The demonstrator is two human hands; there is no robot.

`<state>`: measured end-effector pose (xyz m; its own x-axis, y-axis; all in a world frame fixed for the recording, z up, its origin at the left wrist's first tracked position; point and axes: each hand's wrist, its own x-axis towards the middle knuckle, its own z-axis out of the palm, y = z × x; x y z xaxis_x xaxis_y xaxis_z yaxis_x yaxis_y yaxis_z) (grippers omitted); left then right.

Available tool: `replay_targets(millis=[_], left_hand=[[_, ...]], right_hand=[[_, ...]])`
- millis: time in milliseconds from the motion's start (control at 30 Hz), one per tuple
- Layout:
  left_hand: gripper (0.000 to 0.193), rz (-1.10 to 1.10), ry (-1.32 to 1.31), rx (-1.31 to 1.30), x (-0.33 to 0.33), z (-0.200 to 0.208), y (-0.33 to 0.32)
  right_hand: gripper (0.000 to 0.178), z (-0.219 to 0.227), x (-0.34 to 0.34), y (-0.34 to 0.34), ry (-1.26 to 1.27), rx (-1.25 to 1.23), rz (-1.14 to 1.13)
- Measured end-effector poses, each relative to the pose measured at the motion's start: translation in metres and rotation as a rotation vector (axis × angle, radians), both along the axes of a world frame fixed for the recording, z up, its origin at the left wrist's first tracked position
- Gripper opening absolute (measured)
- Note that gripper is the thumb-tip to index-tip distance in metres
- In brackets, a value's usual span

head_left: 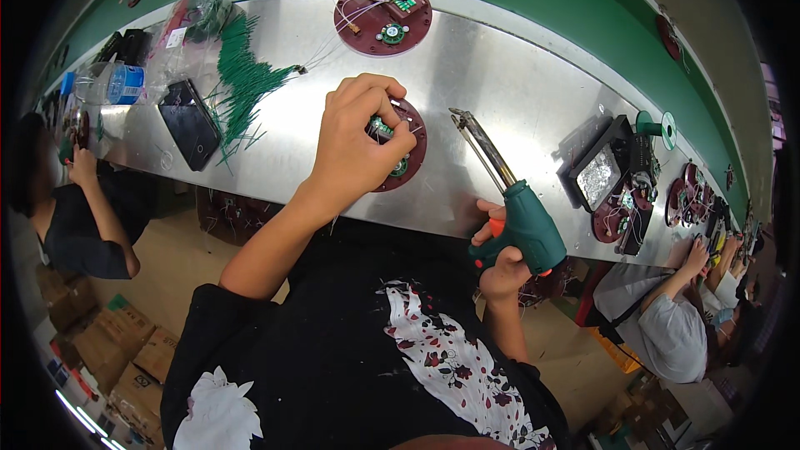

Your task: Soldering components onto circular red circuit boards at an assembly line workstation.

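At frame centre, left hand (360,129) curls narrowly over maroon disc (414,146); grip contents unclear. Right of centre, right hand (503,277) holds green soldering gun (529,225). Right: black tray (615,135), silvery material (598,183) inside. Upper left: clear bag (190,17), green material (214,10) inside.

Maroon disc (417,135) partly hidden behind the left of the hands (358,129), far-left person's head (32,154) blurred
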<state>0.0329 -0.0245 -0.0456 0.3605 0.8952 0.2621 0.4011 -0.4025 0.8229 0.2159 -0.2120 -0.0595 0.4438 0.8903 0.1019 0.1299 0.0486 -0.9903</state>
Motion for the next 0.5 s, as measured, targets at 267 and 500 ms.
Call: replay_targets(millis=[267, 500], left_hand=[[0.030, -0.173, 0.255, 0.147, -0.023, 0.019, 0.003], [0.066, -0.460, 0.510, 0.160, -0.035, 0.052, -0.013]], right_hand=[[0.087, -0.002, 0.008, -0.004, 0.025, 0.021, -0.011], [0.090, -0.001, 0.015, -0.009, 0.024, 0.048, -0.032]])
